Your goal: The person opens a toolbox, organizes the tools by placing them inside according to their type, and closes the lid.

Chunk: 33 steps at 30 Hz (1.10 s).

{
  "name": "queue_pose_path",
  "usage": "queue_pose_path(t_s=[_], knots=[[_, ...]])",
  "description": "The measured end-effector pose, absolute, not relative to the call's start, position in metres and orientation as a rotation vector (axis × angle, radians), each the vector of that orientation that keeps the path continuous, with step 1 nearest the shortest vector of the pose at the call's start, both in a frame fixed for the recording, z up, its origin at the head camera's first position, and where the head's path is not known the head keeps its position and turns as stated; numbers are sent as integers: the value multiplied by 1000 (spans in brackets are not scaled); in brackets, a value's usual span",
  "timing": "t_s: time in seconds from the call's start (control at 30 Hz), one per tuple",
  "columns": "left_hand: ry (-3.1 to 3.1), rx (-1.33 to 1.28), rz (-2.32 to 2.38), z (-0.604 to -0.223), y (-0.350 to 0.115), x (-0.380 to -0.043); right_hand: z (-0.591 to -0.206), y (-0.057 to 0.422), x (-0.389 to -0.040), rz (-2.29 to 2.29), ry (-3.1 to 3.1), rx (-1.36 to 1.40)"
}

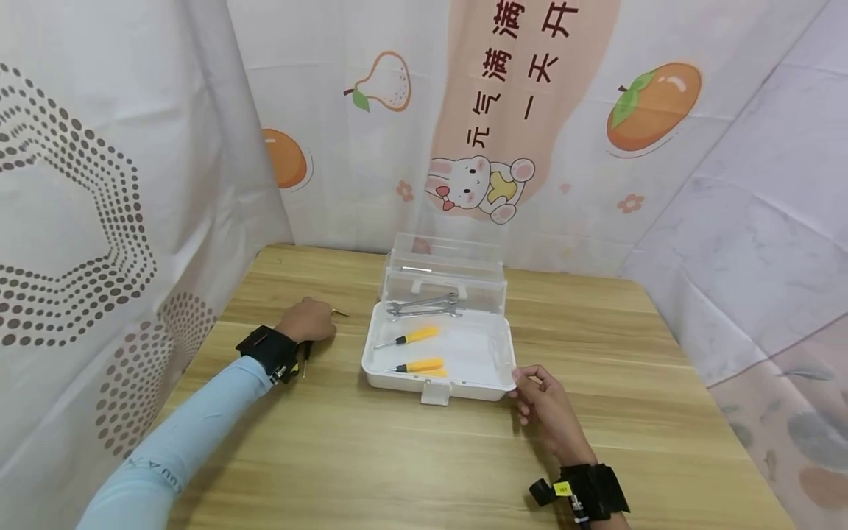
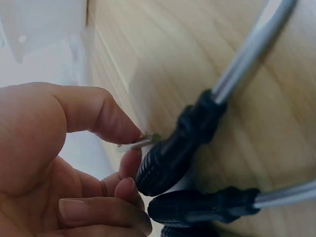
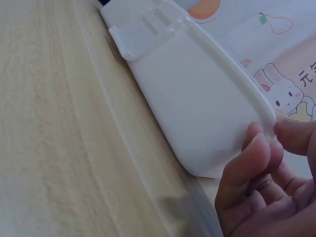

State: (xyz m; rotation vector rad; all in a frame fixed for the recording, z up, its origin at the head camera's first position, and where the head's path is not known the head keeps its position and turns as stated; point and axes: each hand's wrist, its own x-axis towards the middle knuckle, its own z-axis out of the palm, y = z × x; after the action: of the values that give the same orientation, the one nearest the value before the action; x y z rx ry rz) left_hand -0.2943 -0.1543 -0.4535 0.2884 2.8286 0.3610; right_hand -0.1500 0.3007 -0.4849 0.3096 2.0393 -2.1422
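Note:
My left hand point(image 1: 308, 322) is low over the table's left side. Its thumb and finger pinch a thin metal piece point(image 2: 137, 143), which sticks out past the hand in the head view; most of it is hidden, so I cannot tell its kind. Close beside these fingers lie black-handled screwdrivers point(image 2: 170, 160). A white toolbox point(image 1: 473, 346) stands with its clear lid point(image 1: 444, 274) raised. Inside are yellow-handled screwdrivers point(image 1: 419, 335) and wrenches point(image 1: 424, 305) at the back. My right hand point(image 1: 546, 408) pinches the box's rim at the front right corner.
The wooden table point(image 1: 596, 331) extends around the box. A latch point(image 1: 435, 394) juts from the box's front. Printed curtains point(image 1: 371, 169) hang behind the table and along both sides.

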Motion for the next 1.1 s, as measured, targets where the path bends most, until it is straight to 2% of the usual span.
queue_pose_path(t_s=[0.6, 1.1], knots=[[2964, 415, 608, -454, -161, -280, -486, 300, -149, -2156, 2034, 306], [3108, 271, 783, -444, -168, -272, -485, 299, -150, -2157, 2041, 298]])
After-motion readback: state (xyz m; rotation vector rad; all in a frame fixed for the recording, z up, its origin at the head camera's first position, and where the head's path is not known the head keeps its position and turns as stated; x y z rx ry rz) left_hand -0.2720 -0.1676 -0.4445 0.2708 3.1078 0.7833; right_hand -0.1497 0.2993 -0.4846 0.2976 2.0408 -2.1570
